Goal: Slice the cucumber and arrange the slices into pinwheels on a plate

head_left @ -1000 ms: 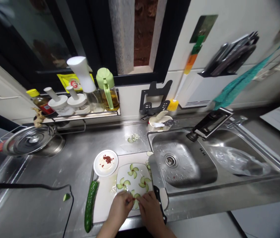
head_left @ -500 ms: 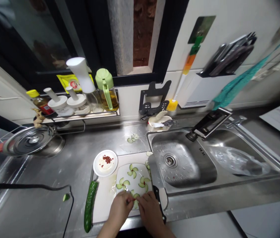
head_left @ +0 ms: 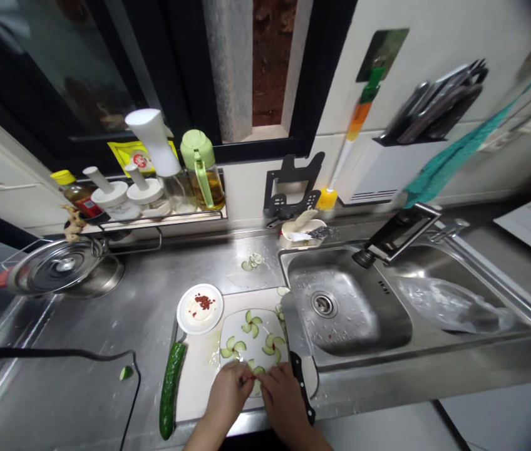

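A white square plate (head_left: 242, 327) lies on the cutting board (head_left: 200, 388), bearing cucumber slices (head_left: 252, 322) set out as pinwheels with red centres. My left hand (head_left: 230, 391) is closed in a pinch over the plate's near edge, a small red piece (head_left: 252, 378) showing at its fingertips. My right hand (head_left: 285, 394) meets it there, fingers bent together over the nearest pinwheel; what they grip, if anything, is hidden. Just right of the plate is a kitchen knife (head_left: 300, 376) with a black handle. A round white dish (head_left: 183, 311) with red bits sits at the board's upper left.
A whole cucumber (head_left: 170, 391) lies along the board's left edge, with a cut end (head_left: 126, 373) farther left. More slices (head_left: 252, 262) rest on the steel counter behind. The sink (head_left: 350, 300) is to the right; a shelf of seasoning bottles (head_left: 202, 169) stands at the back.
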`<action>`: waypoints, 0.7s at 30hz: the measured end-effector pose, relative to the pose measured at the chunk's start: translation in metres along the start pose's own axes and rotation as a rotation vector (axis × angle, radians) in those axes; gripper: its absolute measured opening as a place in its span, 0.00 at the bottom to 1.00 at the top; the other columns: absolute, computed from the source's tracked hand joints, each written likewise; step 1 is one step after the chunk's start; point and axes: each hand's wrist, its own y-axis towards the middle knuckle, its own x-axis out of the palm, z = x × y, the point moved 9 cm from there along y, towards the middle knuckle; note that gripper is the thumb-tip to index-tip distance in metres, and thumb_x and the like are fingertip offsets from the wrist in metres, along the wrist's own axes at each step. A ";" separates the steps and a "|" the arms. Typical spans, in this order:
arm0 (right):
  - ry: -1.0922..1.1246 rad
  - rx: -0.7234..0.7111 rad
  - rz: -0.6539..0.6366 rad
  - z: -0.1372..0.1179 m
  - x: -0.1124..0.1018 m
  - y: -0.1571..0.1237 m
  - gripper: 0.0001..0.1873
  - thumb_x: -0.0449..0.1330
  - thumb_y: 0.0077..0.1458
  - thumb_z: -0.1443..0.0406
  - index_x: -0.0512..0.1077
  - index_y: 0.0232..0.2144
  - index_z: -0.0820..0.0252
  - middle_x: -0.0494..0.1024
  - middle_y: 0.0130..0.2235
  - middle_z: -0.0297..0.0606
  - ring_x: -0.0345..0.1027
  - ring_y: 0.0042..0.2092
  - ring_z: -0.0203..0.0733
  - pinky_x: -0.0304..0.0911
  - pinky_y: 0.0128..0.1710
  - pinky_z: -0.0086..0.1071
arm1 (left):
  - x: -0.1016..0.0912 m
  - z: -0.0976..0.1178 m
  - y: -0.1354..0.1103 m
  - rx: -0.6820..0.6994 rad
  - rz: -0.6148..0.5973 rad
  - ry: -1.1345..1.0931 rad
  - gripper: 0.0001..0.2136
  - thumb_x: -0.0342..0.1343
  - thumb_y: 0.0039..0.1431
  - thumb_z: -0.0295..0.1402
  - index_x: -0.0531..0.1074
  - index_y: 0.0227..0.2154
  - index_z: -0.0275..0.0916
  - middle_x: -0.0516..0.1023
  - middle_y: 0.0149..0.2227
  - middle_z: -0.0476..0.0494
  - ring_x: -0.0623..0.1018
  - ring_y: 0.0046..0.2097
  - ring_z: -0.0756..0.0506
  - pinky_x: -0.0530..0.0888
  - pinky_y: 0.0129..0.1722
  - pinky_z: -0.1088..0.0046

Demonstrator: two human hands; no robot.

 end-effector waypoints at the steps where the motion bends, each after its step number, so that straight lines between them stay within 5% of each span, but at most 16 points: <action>1: 0.003 0.002 0.004 0.000 0.000 0.000 0.15 0.53 0.54 0.72 0.74 0.40 0.54 0.74 0.39 0.37 0.61 0.47 0.46 0.54 0.46 0.36 | 0.000 0.001 0.000 0.000 0.000 0.001 0.07 0.51 0.51 0.28 0.71 0.21 0.39 0.74 0.27 0.47 0.73 0.33 0.47 0.66 0.35 0.74; 21: 0.031 0.006 0.030 0.002 -0.005 0.000 0.18 0.53 0.54 0.73 0.75 0.44 0.55 0.75 0.39 0.38 0.61 0.47 0.46 0.55 0.48 0.37 | -0.001 0.001 -0.001 0.001 0.001 0.007 0.06 0.51 0.50 0.27 0.71 0.22 0.39 0.74 0.27 0.47 0.73 0.33 0.47 0.66 0.35 0.73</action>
